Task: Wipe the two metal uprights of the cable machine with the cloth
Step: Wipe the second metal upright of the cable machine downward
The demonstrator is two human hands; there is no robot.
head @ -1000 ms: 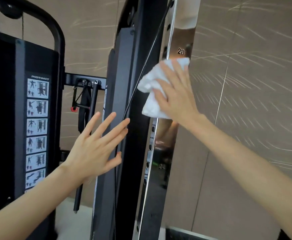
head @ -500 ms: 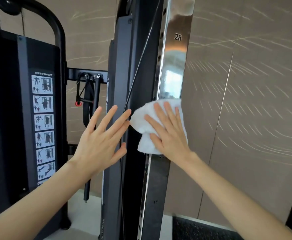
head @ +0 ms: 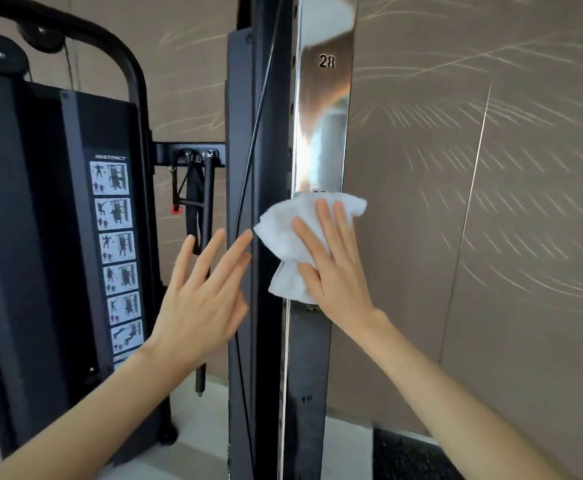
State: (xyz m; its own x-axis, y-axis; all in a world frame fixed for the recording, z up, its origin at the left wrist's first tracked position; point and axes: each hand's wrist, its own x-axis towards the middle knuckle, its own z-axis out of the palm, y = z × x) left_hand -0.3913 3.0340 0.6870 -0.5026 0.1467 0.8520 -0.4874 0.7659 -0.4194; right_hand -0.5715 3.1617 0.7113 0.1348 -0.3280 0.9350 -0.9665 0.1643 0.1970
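A shiny metal upright (head: 324, 126) with the number 28 stamped on it runs from top to bottom in the middle of the view. My right hand (head: 335, 268) presses a crumpled white cloth (head: 290, 237) flat against the upright, well below the 28 mark. My left hand (head: 200, 299) hovers with fingers spread beside the black frame post (head: 245, 133), holding nothing. A black cable (head: 255, 133) hangs between the post and the upright. Only one metal upright is in view.
The black weight-stack housing (head: 40, 220) with an exercise chart (head: 115, 244) stands at left. Handles and a strap (head: 193, 195) hang from a crossbar behind my left hand. A brown patterned wall (head: 473, 202) is close on the right. Pale floor (head: 345, 445) shows below.
My right hand slid the cloth down the upright from just under the 28 mark to well below it. My left hand stayed open beside the black post.
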